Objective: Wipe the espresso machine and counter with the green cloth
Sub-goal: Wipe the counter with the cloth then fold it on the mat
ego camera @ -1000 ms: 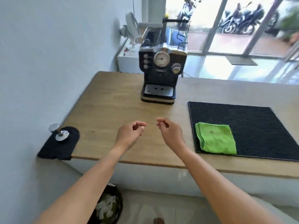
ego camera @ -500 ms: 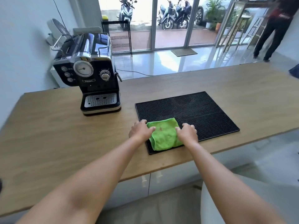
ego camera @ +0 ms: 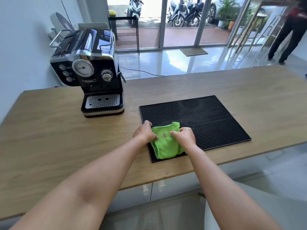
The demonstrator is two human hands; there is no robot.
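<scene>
The folded green cloth lies on the near left corner of a black rubber mat on the wooden counter. My left hand grips the cloth's left edge. My right hand pinches its right side, and the fabric bunches up between the two hands. The black and chrome espresso machine stands at the counter's far left, well apart from both hands, with its drip tray facing me.
A white wall runs along the left, with a fan behind the machine. Past the counter are a glossy floor, glass doors, parked motorbikes outside, and a person walking at the far right.
A second ago my hands hovered empty over the counter, left of the mat. They moved onto the cloth, and now the fingers have closed and gathered the fabric. The view swung right.
</scene>
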